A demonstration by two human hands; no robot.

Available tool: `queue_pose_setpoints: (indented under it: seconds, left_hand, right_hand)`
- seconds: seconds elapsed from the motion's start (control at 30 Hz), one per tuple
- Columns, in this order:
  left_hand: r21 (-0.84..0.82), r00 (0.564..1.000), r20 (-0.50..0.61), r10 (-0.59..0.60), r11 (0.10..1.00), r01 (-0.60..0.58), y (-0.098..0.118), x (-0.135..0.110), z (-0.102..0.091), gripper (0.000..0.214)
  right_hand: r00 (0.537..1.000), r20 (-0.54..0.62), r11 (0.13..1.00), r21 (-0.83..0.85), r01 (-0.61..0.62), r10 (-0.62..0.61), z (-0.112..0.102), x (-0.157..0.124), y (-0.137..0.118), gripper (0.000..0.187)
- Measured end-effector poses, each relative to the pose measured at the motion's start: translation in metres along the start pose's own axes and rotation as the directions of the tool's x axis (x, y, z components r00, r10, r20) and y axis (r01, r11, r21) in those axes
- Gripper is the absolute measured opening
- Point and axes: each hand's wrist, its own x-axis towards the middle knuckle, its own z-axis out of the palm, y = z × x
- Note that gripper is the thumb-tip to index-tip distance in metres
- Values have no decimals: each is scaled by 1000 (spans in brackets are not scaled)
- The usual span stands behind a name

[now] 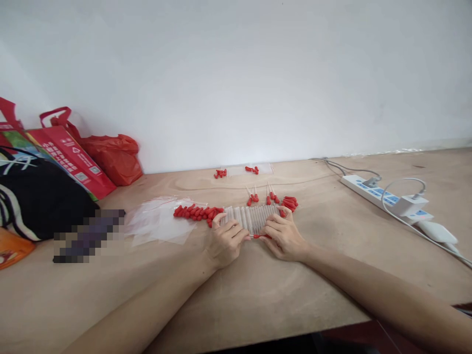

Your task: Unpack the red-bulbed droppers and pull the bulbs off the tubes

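Note:
A row of glass droppers [245, 220] with red rubber bulbs lies side by side on the table, bulbs [195, 212] bunched at its left and more red bulbs [290, 202] at its right. My left hand [226, 242] is closed at the left end of the tubes, and my right hand [284, 237] at the right end. Between my lower fingertips, at the near side of the row, is one dropper [257, 236] with its red bulb toward the right hand. Just beyond the row, several loose droppers [272, 196] rest with bulbs toward me.
Clear plastic bags [158, 221] spread left of the row. A bag with red-bulbed droppers [239, 170] lies by the wall. A power strip [383, 196] with chargers and cables stands at right. Red bags [110, 155] and a black bag [47, 196] crowd the left.

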Motion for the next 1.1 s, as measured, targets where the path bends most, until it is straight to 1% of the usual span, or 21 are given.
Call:
queue_pose_setpoints:
  seconds: [0.03,0.1,0.17,0.23,0.3,0.37,0.43,0.5,0.57,0.63,0.73,0.87,0.93,1.03,1.1]
  left_hand:
    - [8,1000,-16,-16,1000,16,-3,-2,-2,20]
    - [31,998,-45,-49,998,50,-10,-5,-5,19]
    - [43,997,-50,-52,998,54,-16,-9,-7,15]
    - [24,998,-38,-42,999,43,-18,-12,-4,12]
    - [2,998,-28,-60,998,60,-18,-14,1,18]
    - [-15,995,-13,-95,995,95,-18,-12,8,30]
    - [-25,993,-3,-121,992,121,-19,-8,15,38]
    - [-40,991,-4,-131,991,131,-20,-1,22,40]
    - [-52,990,-2,-140,989,140,-19,9,28,38]
    - [-62,988,26,-152,986,154,-17,18,34,33]
    - [-56,982,116,-151,986,158,-10,30,41,25]
    - [-56,969,229,-90,993,106,-1,38,44,17]
    - [-77,966,250,-69,993,91,2,38,42,15]
    - [-137,961,268,-65,985,104,5,36,38,13]
    - [-197,962,265,-71,972,126,5,34,35,19]
  right_hand:
    - [1000,-10,1000,-8,-28,28,-1,-2,3,17]
    - [991,-39,992,-14,-126,125,-4,-5,9,19]
    - [969,-64,971,11,-239,239,-4,-6,16,21]
    - [935,-86,939,49,-341,344,-2,-3,24,23]
    - [875,-130,884,71,-462,467,0,0,35,26]
    - [786,-166,803,80,-591,595,0,1,48,30]
    - [708,-162,724,78,-686,688,-2,-1,62,33]
    - [639,-138,653,107,-750,757,-5,-6,76,36]
    - [587,-116,598,127,-791,801,-7,-11,87,37]
    - [553,-107,563,115,-818,826,-8,-14,94,35]
    - [538,-86,544,69,-836,838,-9,-16,99,30]
    - [535,-62,537,13,-843,842,-10,-15,100,27]
    - [538,-58,539,-8,-842,841,-10,-13,100,27]
    - [556,-36,556,-24,-831,830,-10,-13,99,30]
    - [562,-21,561,-27,-827,827,-10,-14,99,31]
